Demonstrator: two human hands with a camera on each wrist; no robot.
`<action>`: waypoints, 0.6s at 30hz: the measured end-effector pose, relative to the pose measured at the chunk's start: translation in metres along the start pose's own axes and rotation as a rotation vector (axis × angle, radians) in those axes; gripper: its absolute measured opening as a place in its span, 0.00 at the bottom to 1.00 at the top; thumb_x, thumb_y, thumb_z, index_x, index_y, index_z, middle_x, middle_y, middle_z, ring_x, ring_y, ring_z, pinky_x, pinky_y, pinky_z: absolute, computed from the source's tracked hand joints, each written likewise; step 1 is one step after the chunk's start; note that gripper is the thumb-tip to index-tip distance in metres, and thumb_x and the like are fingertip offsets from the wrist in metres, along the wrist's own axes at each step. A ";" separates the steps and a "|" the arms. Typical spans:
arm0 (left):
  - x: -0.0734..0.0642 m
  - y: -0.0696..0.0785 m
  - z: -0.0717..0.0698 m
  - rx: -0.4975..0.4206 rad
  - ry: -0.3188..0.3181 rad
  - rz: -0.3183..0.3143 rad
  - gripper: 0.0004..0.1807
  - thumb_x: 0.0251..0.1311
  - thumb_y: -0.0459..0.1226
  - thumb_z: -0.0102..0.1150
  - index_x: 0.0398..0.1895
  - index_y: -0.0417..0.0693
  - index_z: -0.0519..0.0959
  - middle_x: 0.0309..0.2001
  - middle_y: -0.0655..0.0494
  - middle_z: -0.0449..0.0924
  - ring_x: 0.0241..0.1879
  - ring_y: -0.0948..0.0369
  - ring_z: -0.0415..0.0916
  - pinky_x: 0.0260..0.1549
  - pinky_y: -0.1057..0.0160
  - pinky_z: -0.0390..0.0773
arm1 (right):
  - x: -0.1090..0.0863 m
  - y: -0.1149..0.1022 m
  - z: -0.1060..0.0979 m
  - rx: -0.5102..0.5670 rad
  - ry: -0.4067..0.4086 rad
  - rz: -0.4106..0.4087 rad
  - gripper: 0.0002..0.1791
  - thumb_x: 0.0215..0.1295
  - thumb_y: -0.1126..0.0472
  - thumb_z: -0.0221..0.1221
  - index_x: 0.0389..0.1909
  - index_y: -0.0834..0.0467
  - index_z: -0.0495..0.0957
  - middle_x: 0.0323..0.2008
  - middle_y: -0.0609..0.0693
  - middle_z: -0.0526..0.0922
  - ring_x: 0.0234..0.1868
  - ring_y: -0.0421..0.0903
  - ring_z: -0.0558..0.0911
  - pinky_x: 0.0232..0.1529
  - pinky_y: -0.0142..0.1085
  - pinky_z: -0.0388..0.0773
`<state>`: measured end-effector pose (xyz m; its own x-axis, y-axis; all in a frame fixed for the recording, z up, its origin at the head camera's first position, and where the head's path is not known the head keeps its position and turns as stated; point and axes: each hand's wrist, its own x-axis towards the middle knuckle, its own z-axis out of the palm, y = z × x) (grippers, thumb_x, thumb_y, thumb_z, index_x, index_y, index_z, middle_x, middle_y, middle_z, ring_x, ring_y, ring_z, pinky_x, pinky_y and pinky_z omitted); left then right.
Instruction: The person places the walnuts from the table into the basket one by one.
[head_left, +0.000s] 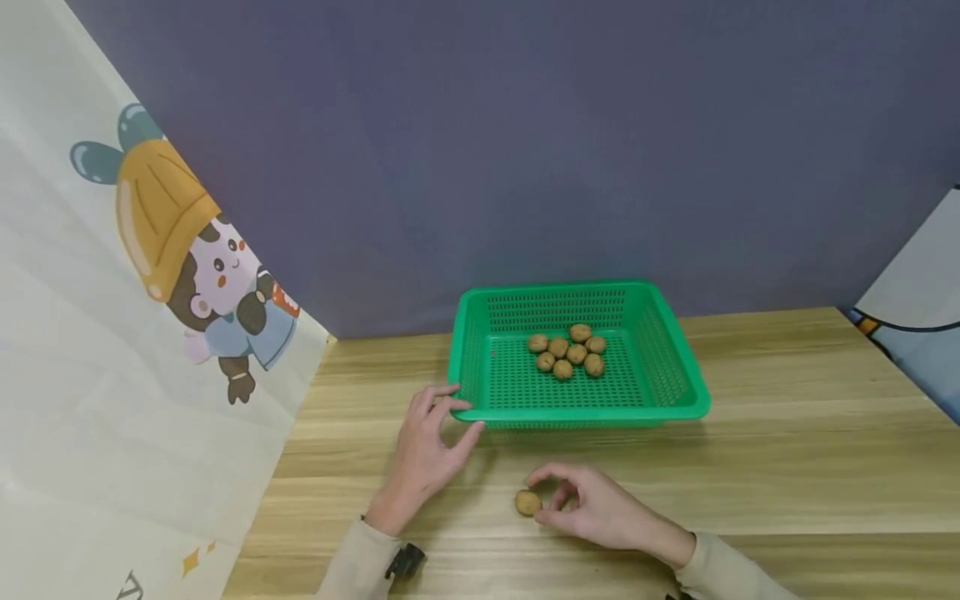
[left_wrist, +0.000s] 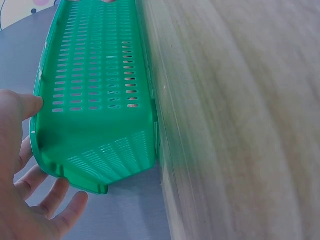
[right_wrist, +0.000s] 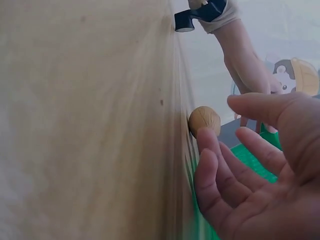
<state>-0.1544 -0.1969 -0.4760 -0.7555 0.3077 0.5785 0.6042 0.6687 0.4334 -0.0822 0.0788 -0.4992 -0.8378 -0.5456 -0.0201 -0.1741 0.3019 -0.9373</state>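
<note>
A green plastic basket [head_left: 581,414] stands on the table, with several walnuts [head_left: 576,354] grouped on its floor. At its near left corner is my left hand [head_left: 426,450]. Thumb and fingers lie around the rim there, the thumb on the front side and the fingers past the corner in the left wrist view. A single walnut [head_left: 527,502] sits on the wood in front of the basket. Beside it my right hand [head_left: 596,507] is held with thumb and fingers spread apart, the fingertips right at the walnut. In the right wrist view a fingertip overlaps that walnut [right_wrist: 204,121].
The wood-grain table [head_left: 795,433] extends to both sides of the basket. A dark grey-blue panel [head_left: 525,150] rises behind it. On the left hangs a pale sheet [head_left: 67,350] with a cartoon figure. A black cable [head_left: 915,327] shows at the right edge.
</note>
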 end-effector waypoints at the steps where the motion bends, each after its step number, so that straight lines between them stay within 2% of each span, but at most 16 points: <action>1: 0.000 0.000 0.000 0.001 0.002 0.002 0.15 0.61 0.44 0.76 0.47 0.50 0.85 0.61 0.45 0.81 0.62 0.47 0.77 0.58 0.43 0.83 | 0.000 0.001 0.000 -0.001 0.000 -0.002 0.23 0.69 0.56 0.71 0.61 0.58 0.81 0.37 0.50 0.86 0.32 0.38 0.84 0.30 0.31 0.84; 10: -0.001 -0.002 0.001 -0.002 -0.015 -0.001 0.15 0.62 0.44 0.76 0.47 0.49 0.85 0.61 0.45 0.81 0.63 0.47 0.77 0.57 0.43 0.83 | 0.000 0.008 0.005 -0.015 0.022 -0.010 0.22 0.68 0.57 0.72 0.61 0.56 0.82 0.36 0.49 0.86 0.30 0.36 0.82 0.27 0.31 0.82; 18: 0.000 -0.002 0.002 -0.009 -0.011 -0.008 0.15 0.62 0.44 0.76 0.47 0.50 0.85 0.61 0.45 0.81 0.63 0.48 0.77 0.58 0.44 0.83 | 0.003 0.010 0.009 -0.026 0.023 -0.007 0.20 0.67 0.57 0.72 0.59 0.54 0.83 0.33 0.44 0.87 0.32 0.35 0.84 0.31 0.31 0.84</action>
<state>-0.1560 -0.1976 -0.4785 -0.7627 0.3097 0.5678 0.6005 0.6650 0.4440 -0.0815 0.0736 -0.5111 -0.8480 -0.5300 -0.0050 -0.1935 0.3184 -0.9280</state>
